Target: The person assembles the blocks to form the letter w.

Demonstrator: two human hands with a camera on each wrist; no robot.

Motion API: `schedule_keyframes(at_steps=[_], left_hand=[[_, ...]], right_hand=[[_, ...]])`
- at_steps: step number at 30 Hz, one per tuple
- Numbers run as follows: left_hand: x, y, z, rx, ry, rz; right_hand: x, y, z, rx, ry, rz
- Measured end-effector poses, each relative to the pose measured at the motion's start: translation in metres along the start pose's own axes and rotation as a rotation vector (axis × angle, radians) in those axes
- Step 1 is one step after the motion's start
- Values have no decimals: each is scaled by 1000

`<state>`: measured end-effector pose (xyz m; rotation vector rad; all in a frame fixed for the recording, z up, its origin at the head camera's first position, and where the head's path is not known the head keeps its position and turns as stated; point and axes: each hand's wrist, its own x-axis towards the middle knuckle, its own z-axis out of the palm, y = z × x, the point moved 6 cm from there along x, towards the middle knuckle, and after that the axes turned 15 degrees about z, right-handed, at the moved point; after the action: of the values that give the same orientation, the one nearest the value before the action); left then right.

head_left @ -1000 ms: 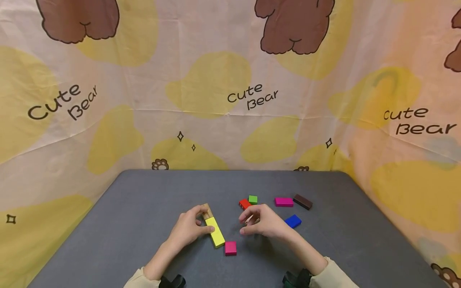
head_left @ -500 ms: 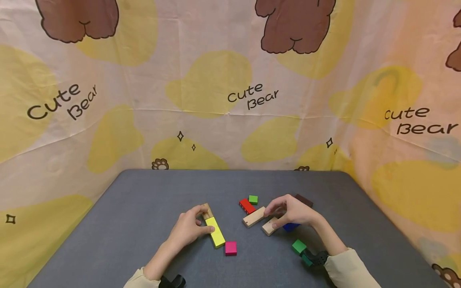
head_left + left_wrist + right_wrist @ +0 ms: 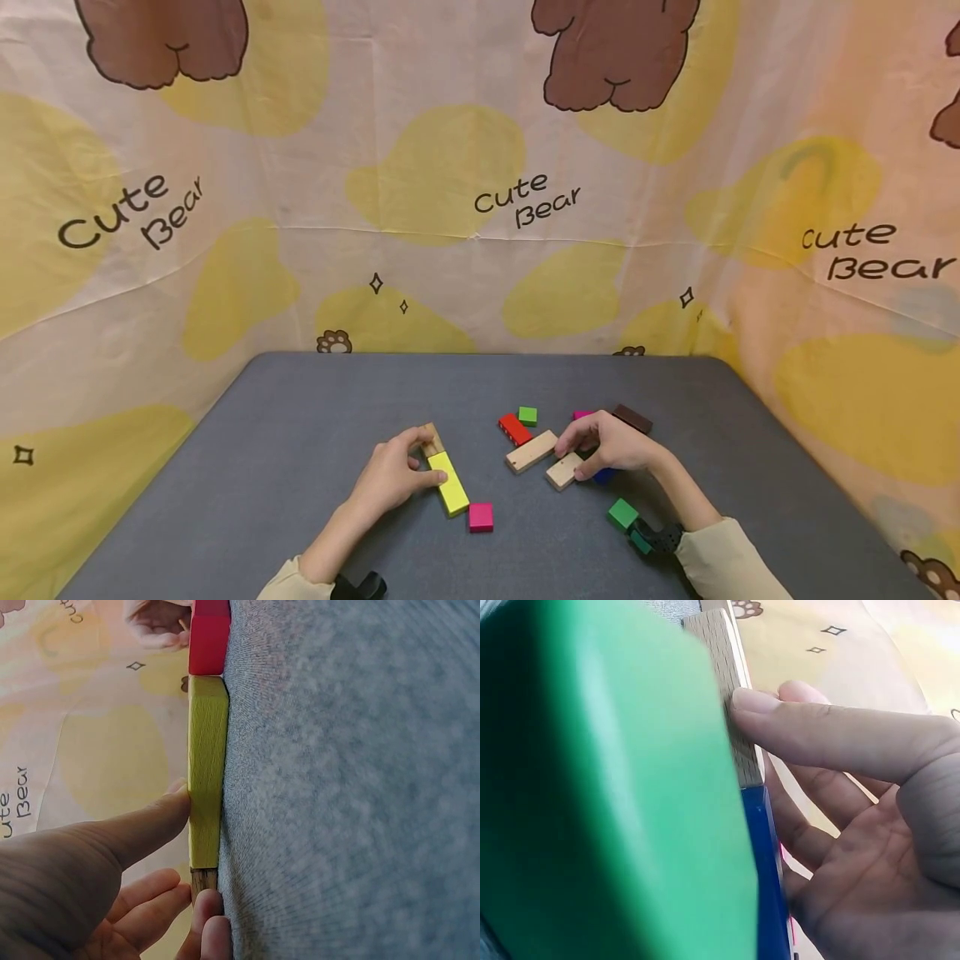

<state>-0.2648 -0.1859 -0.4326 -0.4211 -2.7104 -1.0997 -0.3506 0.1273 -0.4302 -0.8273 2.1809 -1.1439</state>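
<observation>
In the head view my left hand (image 3: 393, 473) rests over a yellow block (image 3: 450, 492) and a short wooden block (image 3: 432, 442) lying end to end. The left wrist view shows the thumb against the yellow block (image 3: 207, 772) and fingers curled at the wooden one. A pink block (image 3: 481, 517) lies at the yellow block's near end. My right hand (image 3: 615, 442) pinches a short pale wooden block (image 3: 562, 472), thumb on its near side. A longer pale wooden block (image 3: 529, 452) lies just left of it. Right-hand fingers partly cover a blue block (image 3: 765, 862).
Beyond the wooden blocks lie a red block (image 3: 514, 430) and a light green block (image 3: 528, 416). A dark brown block (image 3: 633, 418) and a partly hidden magenta block (image 3: 582, 414) lie behind my right hand. Green blocks (image 3: 622, 514) sit by the right wrist on the grey table (image 3: 315, 400).
From over the middle, my right hand has moved right to the short pale wooden block, uncovering the longer one. Its last shift is slight. My left hand stays in place.
</observation>
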Motion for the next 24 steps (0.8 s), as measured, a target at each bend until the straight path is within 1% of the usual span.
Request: schedule_keyframes(at_steps=[4, 6, 8, 11, 13, 15, 18, 24], left_hand=[[0, 1, 0, -2, 2, 5], [0, 1, 0, -5, 3, 6], [0, 1, 0, -7, 2, 5], [0, 1, 0, -5, 1, 2], [0, 0, 1, -2, -1, 1], [0, 0, 1, -2, 0, -2], [0, 0, 1, 0, 0, -4], [0, 0, 1, 1, 0, -13]], right_hand=[[2, 1, 3, -1, 3, 12], [4, 1, 3, -16, 24, 18], [4, 2, 1, -46, 69, 31], [2, 4, -5, -74, 161, 71], [0, 7, -8, -72, 218, 104], [-2, 9, -11, -55, 253, 127], [-2, 10, -12, -14, 260, 135], [2, 8, -8, 61, 206, 111]])
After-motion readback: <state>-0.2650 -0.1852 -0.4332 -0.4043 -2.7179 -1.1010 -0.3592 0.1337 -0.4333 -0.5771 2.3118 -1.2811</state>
